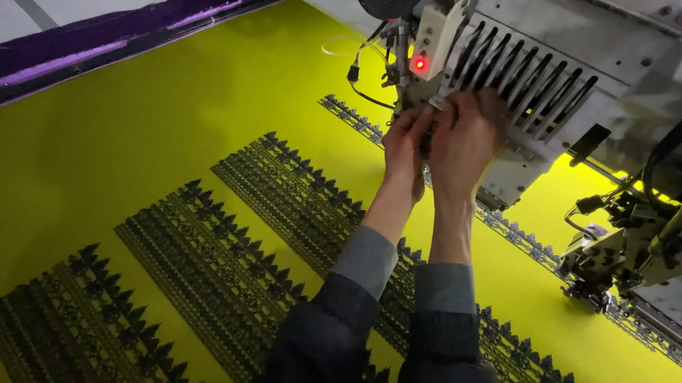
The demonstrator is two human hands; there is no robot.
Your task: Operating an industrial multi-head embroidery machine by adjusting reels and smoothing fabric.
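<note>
I work both hands close together at the needle area of the embroidery head (496, 80), left hand (403, 151) pinching something too fine to identify and right hand (463, 142) curled against the needle bars (grip unclear), wrists lifted off the yellow fabric (100, 151).

- The embroidery machine head (497, 72), grey-white with a row of dark slots, is hanging over the yellow cloth, a red lamp (418, 64) glowing on its left side.
- Its needle area (426, 111) is sitting half hidden between fingers.
</note>
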